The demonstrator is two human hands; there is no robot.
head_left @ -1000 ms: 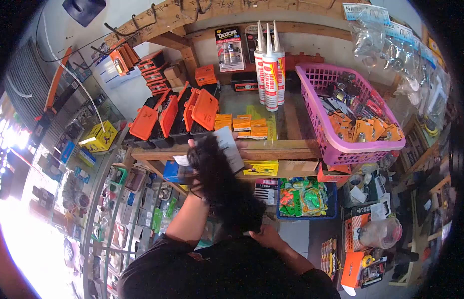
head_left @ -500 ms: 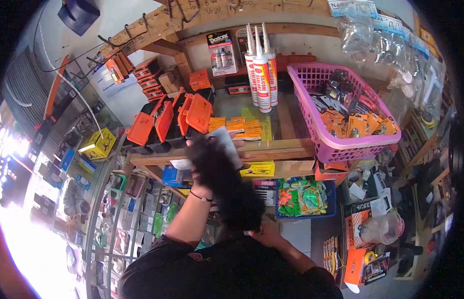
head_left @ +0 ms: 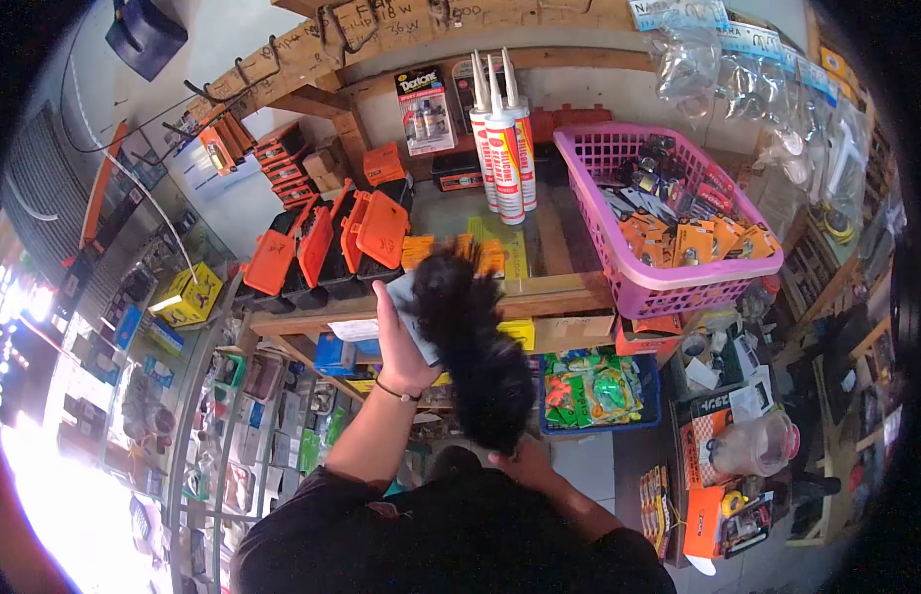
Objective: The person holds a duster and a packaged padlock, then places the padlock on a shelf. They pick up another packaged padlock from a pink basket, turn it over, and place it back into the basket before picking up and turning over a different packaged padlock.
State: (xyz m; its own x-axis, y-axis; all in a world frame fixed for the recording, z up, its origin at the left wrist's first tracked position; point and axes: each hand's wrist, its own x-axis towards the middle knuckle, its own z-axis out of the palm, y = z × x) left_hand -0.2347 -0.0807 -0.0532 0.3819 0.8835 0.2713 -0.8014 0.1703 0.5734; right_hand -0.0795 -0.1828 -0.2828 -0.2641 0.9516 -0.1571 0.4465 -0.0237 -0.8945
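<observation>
A fluffy black duster (head_left: 475,346) runs diagonally across the middle, its head over a flat grey-blue item (head_left: 413,319). My left hand (head_left: 405,346) holds that item from below and the left, thumb up along its edge. At the lower end of the duster is my right hand (head_left: 525,463), closed round its handle, which is mostly hidden. Behind the duster's tip, small orange-yellow boxes (head_left: 418,249) lie on the wooden shelf (head_left: 569,295).
White sealant tubes (head_left: 503,168) stand behind the duster. A pink basket (head_left: 619,247) of packets is at the right, open orange-lidded boxes (head_left: 381,230) at the left. A blue tray (head_left: 653,401) sits below. Glass cases line the left side.
The flat item is lower and more tilted, with my left hand now plainly seen beside it. The duster's head has shifted up and right across it. The camera view has moved slightly.
</observation>
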